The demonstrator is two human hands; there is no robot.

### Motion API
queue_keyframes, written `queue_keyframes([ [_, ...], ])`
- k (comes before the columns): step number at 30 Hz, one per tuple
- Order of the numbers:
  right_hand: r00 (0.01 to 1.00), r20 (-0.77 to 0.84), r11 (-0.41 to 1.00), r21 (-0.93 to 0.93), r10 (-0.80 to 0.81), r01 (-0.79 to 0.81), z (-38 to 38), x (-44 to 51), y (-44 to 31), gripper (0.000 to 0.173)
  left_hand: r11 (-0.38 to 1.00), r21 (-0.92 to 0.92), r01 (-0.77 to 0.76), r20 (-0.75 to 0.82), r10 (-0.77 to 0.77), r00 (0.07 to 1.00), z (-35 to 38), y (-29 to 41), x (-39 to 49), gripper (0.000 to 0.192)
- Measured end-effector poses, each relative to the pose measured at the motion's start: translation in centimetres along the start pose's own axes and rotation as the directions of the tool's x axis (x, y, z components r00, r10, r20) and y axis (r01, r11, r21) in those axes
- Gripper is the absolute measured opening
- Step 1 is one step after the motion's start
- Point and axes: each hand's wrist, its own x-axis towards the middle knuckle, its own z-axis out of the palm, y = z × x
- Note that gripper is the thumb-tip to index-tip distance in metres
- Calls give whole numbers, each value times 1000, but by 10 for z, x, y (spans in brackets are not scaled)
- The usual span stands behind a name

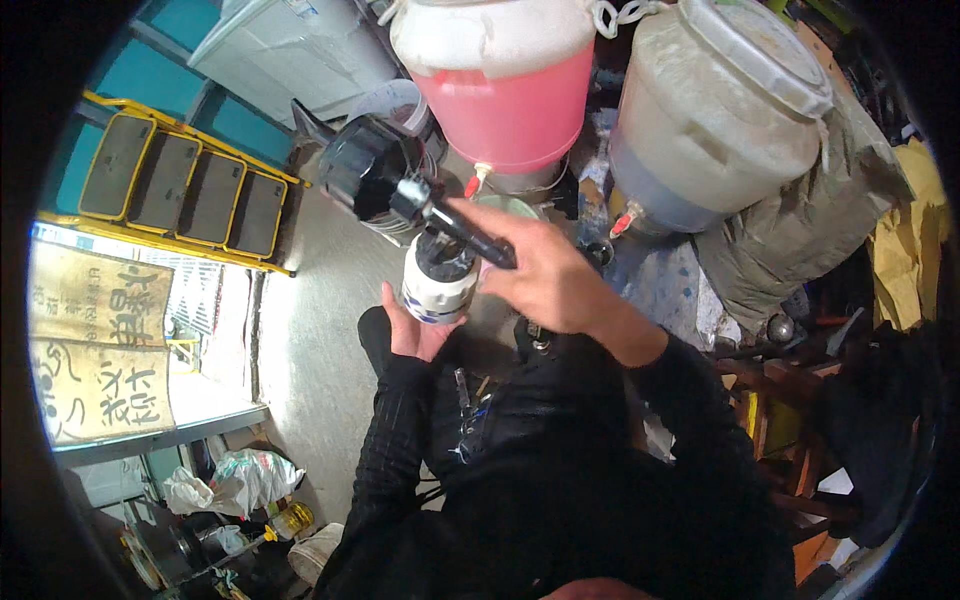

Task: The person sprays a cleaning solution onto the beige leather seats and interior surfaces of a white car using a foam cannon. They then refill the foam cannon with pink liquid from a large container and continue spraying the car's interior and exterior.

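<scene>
My left hand [421, 330] holds a white container with blue print [436, 294] from below. A dark fitting [444, 259] sits in the container's top. My right hand [551, 277] grips a black handle-like piece [472, 234] just above it. Its far end is whitish and wet-looking. Whether this piece is joined to the container, I cannot tell. Beyond it stands a glossy black vessel [367, 161], over pale stacked bucket rims [394, 229]. Part of a pale green round vessel [510, 204] shows behind my right hand.
A large drum of pink liquid [502, 97] and a greyish drum [712, 127] stand ahead, each with a red-handled tap. A yellow step ladder [180, 180] lies left. A bright doorway with a hanging cloth [105, 337] bears writing. Plastic bags [247, 480] lie lower left.
</scene>
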Motion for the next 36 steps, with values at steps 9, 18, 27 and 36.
queue_keyframes([
  [9, 994, -16, 979, -168, 110, -111, -8, -5, -39, 72, 997, -47, 61, 143, -53, 988, 38, -12, 0, 102],
  [18, 970, -34, 969, 73, 240, -237, -6, 13, -32, 74, 960, -226, 165, 673, 31, 739, -5, -12, 37, 82],
  [27, 982, -48, 982, -45, 183, -186, -7, 21, -17, 75, 981, -141, -137, 186, 162, 969, 26, -27, 39, 83],
  [36, 972, -44, 972, 49, 233, -230, -10, 15, -25, 76, 994, -50, 102, 347, -79, 935, 15, -5, 44, 80],
])
